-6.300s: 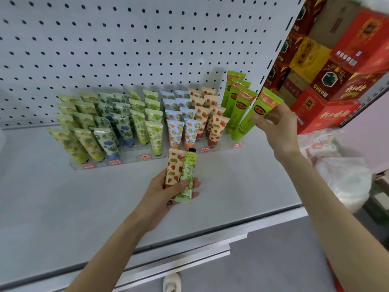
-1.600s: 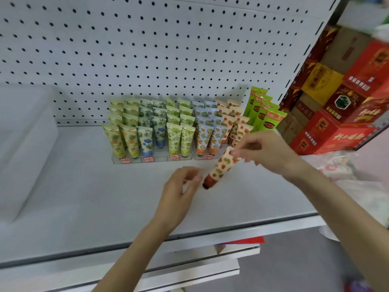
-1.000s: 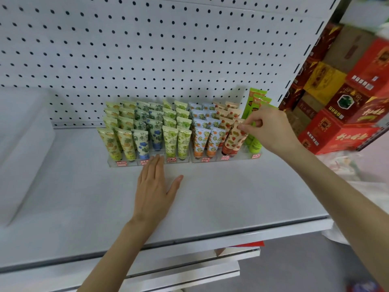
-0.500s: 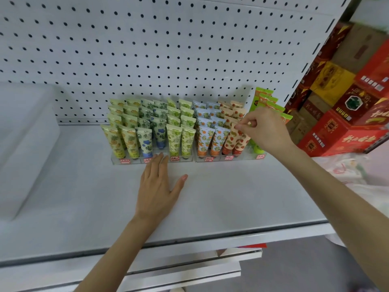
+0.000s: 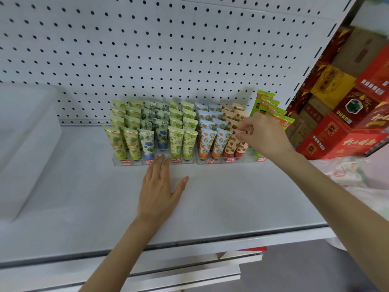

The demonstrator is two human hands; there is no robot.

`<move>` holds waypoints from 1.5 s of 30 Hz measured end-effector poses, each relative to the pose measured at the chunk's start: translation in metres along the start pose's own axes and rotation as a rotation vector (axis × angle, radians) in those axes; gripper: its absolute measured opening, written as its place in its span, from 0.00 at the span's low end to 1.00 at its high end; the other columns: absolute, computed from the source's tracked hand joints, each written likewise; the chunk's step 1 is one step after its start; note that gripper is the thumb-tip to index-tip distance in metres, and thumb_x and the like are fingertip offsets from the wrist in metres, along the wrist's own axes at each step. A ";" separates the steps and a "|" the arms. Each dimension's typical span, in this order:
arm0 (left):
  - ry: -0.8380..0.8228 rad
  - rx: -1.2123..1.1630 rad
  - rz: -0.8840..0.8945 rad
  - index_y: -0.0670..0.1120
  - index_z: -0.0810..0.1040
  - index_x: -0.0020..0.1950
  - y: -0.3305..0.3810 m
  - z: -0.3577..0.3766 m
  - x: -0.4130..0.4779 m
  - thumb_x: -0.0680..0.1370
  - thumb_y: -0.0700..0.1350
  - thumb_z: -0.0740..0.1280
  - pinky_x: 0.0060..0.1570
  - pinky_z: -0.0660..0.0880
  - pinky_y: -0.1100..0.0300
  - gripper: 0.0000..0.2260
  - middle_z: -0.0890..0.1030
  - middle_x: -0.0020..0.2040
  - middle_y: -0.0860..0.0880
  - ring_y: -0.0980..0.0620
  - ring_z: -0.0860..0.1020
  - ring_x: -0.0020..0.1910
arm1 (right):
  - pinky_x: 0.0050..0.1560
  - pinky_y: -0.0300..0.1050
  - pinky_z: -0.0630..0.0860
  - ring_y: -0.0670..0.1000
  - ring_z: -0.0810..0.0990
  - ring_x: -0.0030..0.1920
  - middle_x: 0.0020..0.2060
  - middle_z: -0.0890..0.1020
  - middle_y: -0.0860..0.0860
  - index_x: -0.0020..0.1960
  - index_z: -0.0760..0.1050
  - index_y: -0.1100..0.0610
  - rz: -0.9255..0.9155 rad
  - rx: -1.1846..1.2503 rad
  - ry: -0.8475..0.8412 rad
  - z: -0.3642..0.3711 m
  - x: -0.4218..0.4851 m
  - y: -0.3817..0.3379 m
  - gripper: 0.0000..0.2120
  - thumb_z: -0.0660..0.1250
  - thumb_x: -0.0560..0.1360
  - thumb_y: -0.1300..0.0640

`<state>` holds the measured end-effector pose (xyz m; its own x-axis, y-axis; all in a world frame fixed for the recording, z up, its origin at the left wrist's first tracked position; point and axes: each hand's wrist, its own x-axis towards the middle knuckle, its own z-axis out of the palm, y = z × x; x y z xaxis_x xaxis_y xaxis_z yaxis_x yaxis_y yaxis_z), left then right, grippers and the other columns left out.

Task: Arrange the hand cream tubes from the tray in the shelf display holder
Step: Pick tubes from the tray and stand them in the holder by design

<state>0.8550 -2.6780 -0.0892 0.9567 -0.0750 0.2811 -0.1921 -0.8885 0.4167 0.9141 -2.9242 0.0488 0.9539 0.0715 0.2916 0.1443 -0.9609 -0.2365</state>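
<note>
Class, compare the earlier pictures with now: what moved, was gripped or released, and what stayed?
The strawberry tube passed from the left hand to the right hand, then into the front row of the display holder; the right hand pinches its top. The left hand, now empty, lies flat on the shelf. The other tubes stayed put.

Bright, soft, even light; the tubes [image 5: 174, 131] cast a faint shadow on the pegboard [image 5: 147, 49], the left hand [image 5: 160, 190] almost none. Wide-angle bending bows the shelf [image 5: 210, 234] edge; boxes [image 5: 347, 114] at right look blurred
</note>
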 end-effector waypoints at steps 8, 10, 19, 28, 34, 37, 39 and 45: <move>-0.005 -0.018 0.001 0.38 0.66 0.72 0.000 -0.001 0.000 0.78 0.65 0.49 0.72 0.62 0.50 0.36 0.68 0.72 0.41 0.43 0.64 0.72 | 0.37 0.43 0.66 0.49 0.72 0.41 0.40 0.72 0.48 0.47 0.81 0.56 0.019 -0.059 -0.005 0.001 0.002 -0.003 0.06 0.70 0.73 0.55; -0.005 -0.016 0.003 0.38 0.66 0.72 0.000 -0.001 0.000 0.78 0.65 0.49 0.72 0.61 0.51 0.35 0.68 0.72 0.41 0.43 0.64 0.73 | 0.38 0.43 0.66 0.49 0.72 0.41 0.40 0.72 0.48 0.48 0.81 0.56 0.021 -0.066 -0.008 0.000 0.002 -0.004 0.06 0.70 0.73 0.55; -0.027 -0.054 -0.002 0.39 0.64 0.73 0.000 -0.005 0.000 0.76 0.65 0.49 0.72 0.53 0.57 0.36 0.66 0.74 0.41 0.44 0.61 0.74 | 0.38 0.43 0.65 0.49 0.71 0.41 0.40 0.71 0.47 0.52 0.81 0.53 0.025 -0.114 0.004 -0.014 -0.005 -0.007 0.09 0.70 0.73 0.51; 0.117 0.003 0.125 0.43 0.74 0.65 0.008 -0.060 -0.014 0.77 0.61 0.56 0.65 0.66 0.49 0.26 0.76 0.65 0.44 0.43 0.72 0.67 | 0.62 0.51 0.66 0.56 0.66 0.66 0.65 0.71 0.55 0.69 0.69 0.52 -0.091 -0.178 -0.314 -0.049 -0.028 -0.044 0.26 0.68 0.74 0.46; 0.195 0.097 0.120 0.46 0.72 0.67 -0.010 -0.157 -0.003 0.74 0.61 0.57 0.59 0.69 0.48 0.28 0.76 0.62 0.45 0.44 0.74 0.60 | 0.70 0.54 0.62 0.55 0.59 0.72 0.72 0.62 0.54 0.76 0.55 0.50 -0.200 -0.184 -0.432 -0.052 -0.021 -0.115 0.35 0.64 0.74 0.40; 0.174 0.099 0.064 0.48 0.70 0.69 -0.039 -0.201 0.003 0.72 0.65 0.53 0.60 0.67 0.49 0.31 0.74 0.65 0.48 0.45 0.73 0.61 | 0.70 0.53 0.62 0.54 0.60 0.72 0.72 0.62 0.53 0.76 0.53 0.50 -0.266 -0.166 -0.393 -0.050 -0.011 -0.158 0.36 0.63 0.74 0.40; 0.174 0.133 0.042 0.50 0.69 0.70 -0.064 -0.225 0.004 0.71 0.66 0.52 0.62 0.66 0.49 0.32 0.73 0.67 0.49 0.45 0.72 0.63 | 0.70 0.53 0.62 0.54 0.60 0.72 0.73 0.61 0.53 0.76 0.53 0.49 -0.302 -0.130 -0.397 -0.045 -0.005 -0.189 0.35 0.62 0.75 0.39; 0.192 0.155 -0.062 0.54 0.70 0.69 -0.156 -0.286 -0.010 0.71 0.68 0.53 0.65 0.65 0.46 0.31 0.71 0.70 0.50 0.46 0.70 0.67 | 0.69 0.48 0.63 0.51 0.60 0.72 0.73 0.57 0.50 0.76 0.52 0.47 -0.409 0.056 -0.493 -0.017 0.010 -0.291 0.34 0.62 0.75 0.40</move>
<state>0.8130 -2.4095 0.0900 0.9039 0.0561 0.4240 -0.0842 -0.9487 0.3049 0.8767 -2.6484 0.1361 0.8259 0.5568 -0.0884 0.5232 -0.8154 -0.2479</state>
